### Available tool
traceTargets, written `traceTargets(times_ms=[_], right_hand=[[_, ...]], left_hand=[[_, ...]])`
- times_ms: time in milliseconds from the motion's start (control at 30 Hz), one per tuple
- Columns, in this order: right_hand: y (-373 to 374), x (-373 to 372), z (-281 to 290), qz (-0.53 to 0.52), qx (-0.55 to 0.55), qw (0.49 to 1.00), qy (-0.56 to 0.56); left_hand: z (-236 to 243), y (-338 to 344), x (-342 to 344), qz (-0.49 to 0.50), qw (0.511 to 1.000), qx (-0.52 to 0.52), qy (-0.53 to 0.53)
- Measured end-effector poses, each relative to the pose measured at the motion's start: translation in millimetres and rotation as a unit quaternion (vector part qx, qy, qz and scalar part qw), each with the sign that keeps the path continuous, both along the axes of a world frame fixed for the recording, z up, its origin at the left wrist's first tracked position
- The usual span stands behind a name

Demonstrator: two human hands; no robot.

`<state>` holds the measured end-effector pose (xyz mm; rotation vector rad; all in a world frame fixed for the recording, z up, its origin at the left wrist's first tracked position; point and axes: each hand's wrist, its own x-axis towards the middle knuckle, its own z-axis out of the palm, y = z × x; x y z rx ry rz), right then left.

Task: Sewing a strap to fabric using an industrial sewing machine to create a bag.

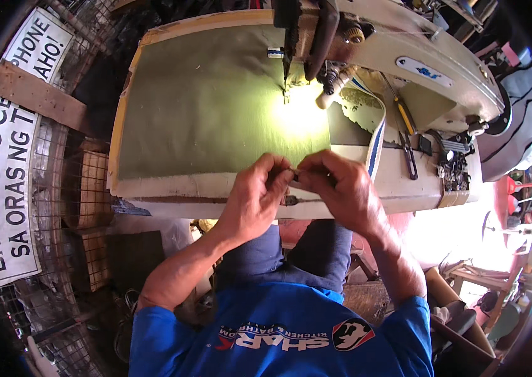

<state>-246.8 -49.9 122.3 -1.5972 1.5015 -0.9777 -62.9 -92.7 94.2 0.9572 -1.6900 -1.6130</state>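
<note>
My left hand (255, 196) and my right hand (346, 188) meet at the near edge of the sewing table. Both pinch a small dark piece (295, 176) between thumbs and fingertips; it is mostly hidden, and its kind cannot be made out. Just beyond them stands a pale industrial sewing machine (398, 47), its lamp lighting the work surface brightly near the needle. A dark green sheet (197, 107) covers the table left of the machine head. A white strap with a blue stripe (377, 135) hangs beside the machine, to the right of my hands.
On the table's right lie a yellow-and-black screwdriver (404, 112), dark snips (409, 157) and a cluster of small metal parts (453, 166). A short striped strap piece (275, 53) lies near the machine head. Wire mesh with a white sign (8, 188) stands left.
</note>
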Motion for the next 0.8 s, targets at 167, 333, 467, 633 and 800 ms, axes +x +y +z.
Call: traceTargets(times_ms=[167, 333, 467, 633, 800], right_hand=[[-57, -16, -14, 0.014, 0.039, 0.999, 0.023], [-101, -31, -38, 0.111, -0.138, 0.971, 0.158], [-113, -37, -44, 0.149, -0.216, 0.944, 0.199], [-104, -35, -42, 0.106, -0.099, 0.975, 0.169], [-109, -34, -44, 0.099, -0.127, 0.972, 0.172]], left_hand=[[-2, -52, -8, 0.033, 0.989, -0.121, -0.083], [-6, -109, 8, -0.002, 0.878, -0.447, -0.173], [-18, -129, 16, -0.051, 0.806, -0.554, -0.203], [-26, -128, 20, -0.064, 0.801, -0.555, -0.214], [-21, -119, 24, -0.094, 0.817, -0.531, -0.205]])
